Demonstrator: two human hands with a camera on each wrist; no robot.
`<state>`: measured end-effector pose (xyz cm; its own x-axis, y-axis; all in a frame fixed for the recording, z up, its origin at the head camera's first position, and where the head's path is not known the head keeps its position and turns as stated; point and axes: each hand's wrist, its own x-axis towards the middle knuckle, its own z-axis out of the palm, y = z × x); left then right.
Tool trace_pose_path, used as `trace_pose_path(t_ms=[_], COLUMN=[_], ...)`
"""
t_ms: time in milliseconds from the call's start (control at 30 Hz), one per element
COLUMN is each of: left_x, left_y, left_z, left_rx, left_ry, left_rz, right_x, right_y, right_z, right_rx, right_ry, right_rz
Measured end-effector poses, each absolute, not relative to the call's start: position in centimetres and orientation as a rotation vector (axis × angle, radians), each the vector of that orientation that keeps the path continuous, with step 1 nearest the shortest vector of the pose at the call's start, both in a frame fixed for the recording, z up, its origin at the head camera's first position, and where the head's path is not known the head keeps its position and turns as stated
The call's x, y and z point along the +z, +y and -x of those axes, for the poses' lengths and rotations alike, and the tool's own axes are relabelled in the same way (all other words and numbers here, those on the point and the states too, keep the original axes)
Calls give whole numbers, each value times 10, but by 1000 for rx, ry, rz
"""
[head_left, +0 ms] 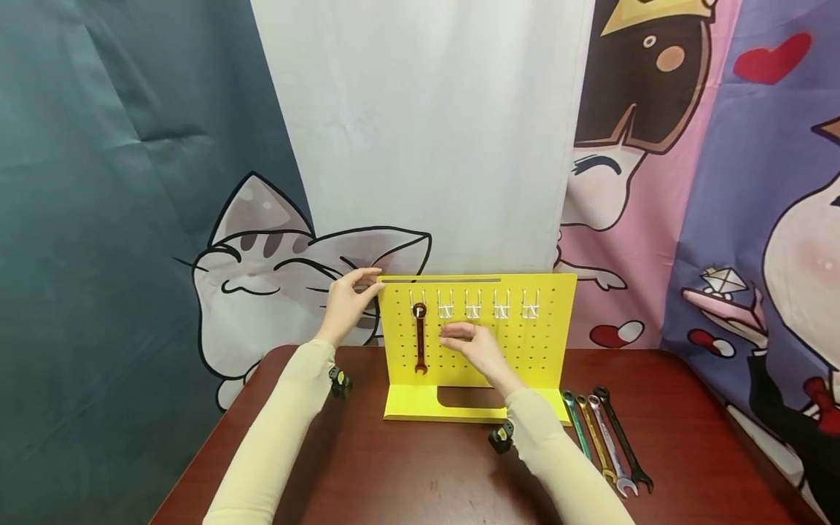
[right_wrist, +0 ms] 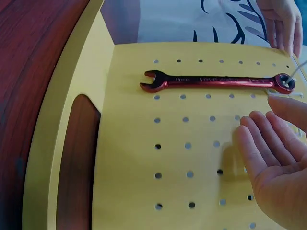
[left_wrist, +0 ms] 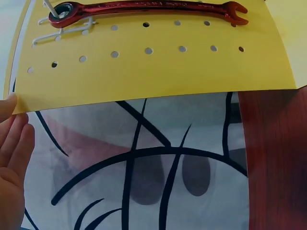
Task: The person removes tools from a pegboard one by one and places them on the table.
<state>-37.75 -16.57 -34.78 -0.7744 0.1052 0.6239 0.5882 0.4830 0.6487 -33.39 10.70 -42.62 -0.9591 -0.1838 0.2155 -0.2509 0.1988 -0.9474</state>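
A red combination wrench (head_left: 421,341) hangs by its ring end from the leftmost hook of an upright yellow pegboard (head_left: 545,350), open jaw downward. My left hand (head_left: 346,302) pinches the board's upper left corner; in the left wrist view the thumb lies on the front and the fingers reach behind the edge. My right hand (head_left: 479,348) hovers in front of the board, just right of the wrench. Seen from the right wrist, its fingers (right_wrist: 261,139) are extended, hold nothing, and stand apart from the wrench.
Several more combination wrenches (head_left: 607,437), green, gold, silver and black, lie side by side on the brown table (head_left: 394,474), right of the board. Other white wire hooks (head_left: 502,310) line the board's upper part. Its base has a cutout (head_left: 469,397). A cartoon-printed curtain (head_left: 433,146) hangs behind.
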Motion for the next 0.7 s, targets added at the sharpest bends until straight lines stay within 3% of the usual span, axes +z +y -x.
trace_pose_path(t_ms=[700], left_x=[-348], left_y=[-163], left_z=[383], left_rx=[-1142], left_ry=[-2225], left_rz=[574], right_x=[-435], right_y=[67], right_z=[342], right_rx=[1879], right_ry=[-2385], right_rz=[-422])
